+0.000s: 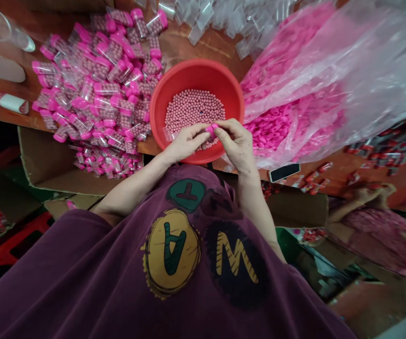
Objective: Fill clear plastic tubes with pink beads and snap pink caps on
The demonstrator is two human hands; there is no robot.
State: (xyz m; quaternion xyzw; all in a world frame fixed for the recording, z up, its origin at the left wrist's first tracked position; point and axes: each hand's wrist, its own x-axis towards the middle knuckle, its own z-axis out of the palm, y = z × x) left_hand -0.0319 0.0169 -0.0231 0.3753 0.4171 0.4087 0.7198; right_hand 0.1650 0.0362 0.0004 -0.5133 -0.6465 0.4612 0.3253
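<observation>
The left hand (185, 142) and right hand (234, 143) meet over the near rim of a red plastic basin (196, 66), their fingers narrowly pinched together on a small pink-capped piece (210, 131). A scrap of clear plastic (169, 134) shows past the left hand. Pink beads (194, 110) cover the basin's floor just beyond, at 12 o'clock. The edge of the wooden bench (203, 44) runs close in front of the body. Bagged pink-capped tubes (95, 80) crowd the basin at 10 o'clock and a clear sack of pink parts (288, 99) touches it at 2 o'clock, leaving little side room. Loose clear bags (217, 19) lie farther off at 12 o'clock, and a co-worker's hands (369, 195) are well apart at 4 o'clock.
</observation>
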